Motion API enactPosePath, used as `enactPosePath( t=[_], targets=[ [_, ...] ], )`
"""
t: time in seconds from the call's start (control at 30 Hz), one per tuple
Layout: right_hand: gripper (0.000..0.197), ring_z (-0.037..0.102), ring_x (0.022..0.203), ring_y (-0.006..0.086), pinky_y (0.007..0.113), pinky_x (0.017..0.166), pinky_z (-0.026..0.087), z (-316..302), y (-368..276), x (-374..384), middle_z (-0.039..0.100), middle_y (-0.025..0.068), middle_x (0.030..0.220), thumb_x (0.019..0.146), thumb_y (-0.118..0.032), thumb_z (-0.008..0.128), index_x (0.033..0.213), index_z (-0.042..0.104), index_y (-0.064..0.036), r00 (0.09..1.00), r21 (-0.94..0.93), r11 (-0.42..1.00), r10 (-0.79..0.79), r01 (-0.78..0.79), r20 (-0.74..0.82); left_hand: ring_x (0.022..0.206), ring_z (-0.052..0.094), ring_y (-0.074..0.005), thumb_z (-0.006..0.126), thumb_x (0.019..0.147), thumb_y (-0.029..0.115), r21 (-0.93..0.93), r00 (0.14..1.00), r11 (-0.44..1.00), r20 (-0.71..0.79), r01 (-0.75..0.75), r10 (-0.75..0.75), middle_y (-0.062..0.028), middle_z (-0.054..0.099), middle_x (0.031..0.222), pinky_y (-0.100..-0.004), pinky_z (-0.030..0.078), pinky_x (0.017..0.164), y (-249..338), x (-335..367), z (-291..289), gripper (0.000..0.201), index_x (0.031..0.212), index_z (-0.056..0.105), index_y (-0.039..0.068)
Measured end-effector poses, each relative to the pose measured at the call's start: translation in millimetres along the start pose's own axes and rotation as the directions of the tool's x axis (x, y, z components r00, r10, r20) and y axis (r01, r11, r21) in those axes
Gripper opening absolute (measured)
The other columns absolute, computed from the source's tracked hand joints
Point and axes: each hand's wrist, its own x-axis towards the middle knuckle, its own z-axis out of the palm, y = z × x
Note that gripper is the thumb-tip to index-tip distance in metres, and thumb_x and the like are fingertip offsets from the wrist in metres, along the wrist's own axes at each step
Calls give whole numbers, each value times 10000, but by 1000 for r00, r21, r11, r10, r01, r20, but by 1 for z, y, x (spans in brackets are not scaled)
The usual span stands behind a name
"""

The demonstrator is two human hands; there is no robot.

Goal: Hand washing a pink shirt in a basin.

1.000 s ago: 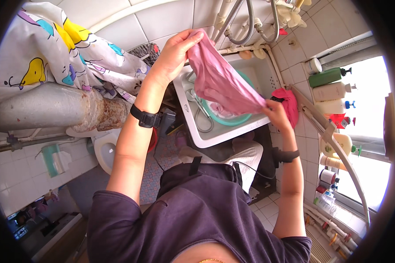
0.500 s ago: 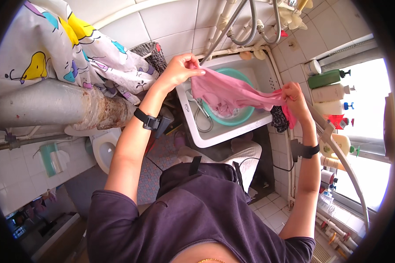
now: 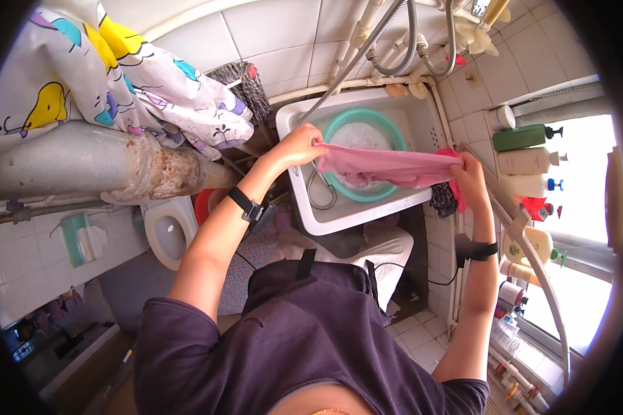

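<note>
A pink cloth (image 3: 391,166) is stretched sideways between my hands, over the near part of a turquoise basin (image 3: 403,135). My left hand (image 3: 299,146) pinches its left end. At the other end my right hand (image 3: 471,181) is closed on the cloth near the sink's right rim. Foamy, whitish water (image 3: 360,135) shows in the basin behind the cloth. The basin stands inside a white rectangular sink (image 3: 339,223). Below my right hand, a black patterned cloth (image 3: 443,199) and a brighter pink cloth (image 3: 458,196) hang at the sink's edge.
Several pump bottles, among them a green one (image 3: 526,137), line the window ledge on the right. Metal hoses (image 3: 412,41) hang above the sink. On the left are a patterned curtain (image 3: 55,83), a rusty pipe (image 3: 145,166), a mop head (image 3: 246,86) and a toilet (image 3: 169,232).
Both hands have come lower and nearer to me. The pink cloth has gone from slanting and bunched to nearly level and taut, uncovering more of the basin's far side.
</note>
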Motion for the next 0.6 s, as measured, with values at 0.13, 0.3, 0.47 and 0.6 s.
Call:
enactPosePath(
  t=[0.13, 0.3, 0.47, 0.6],
  targets=[
    [168, 483, 719, 80, 222, 628, 398, 23, -19, 35, 562, -18, 809, 844, -85, 490, 966, 582, -15, 989, 427, 895, 146, -126, -15, 832, 622, -146, 625, 889, 170, -717, 896, 585, 126, 379, -425, -47, 652, 952, -272, 492, 743, 2, 13, 37, 190, 1027, 643, 41],
    [278, 490, 735, 81, 234, 645, 408, 109, 50, 100, 553, -13, 817, 848, -115, 534, 1102, 599, -20, 965, 473, 845, 178, -249, 191, 848, 616, -104, 607, 893, 141, -937, 689, 265, -39, 226, -724, -19, 646, 944, -242, 476, 725, -12, 40, 121, 213, 1085, 595, 49],
    [536, 614, 966, 279, 352, 844, 490, 225, 161, 147, 617, 198, 1117, 843, -190, 614, 1340, 496, -30, 973, 82, 995, 37, -57, 228, 1119, 548, -313, 644, 777, 94, -701, 584, 642, -392, 311, -711, -182, 550, 1230, -385, 433, 955, -41, 51, 210, 558, 1300, 474, 0],
    [592, 473, 1185, 504, 504, 996, 415, 283, 167, 152, 463, 350, 1302, 868, -253, 597, 1395, 422, -49, 925, -199, 920, -286, 338, 250, 1381, 255, -437, 686, 710, 72, 90, 847, 937, -463, 338, -261, -217, 374, 1438, -550, 232, 1118, -43, 60, 224, 698, 1370, 458, 70]
  ],
)
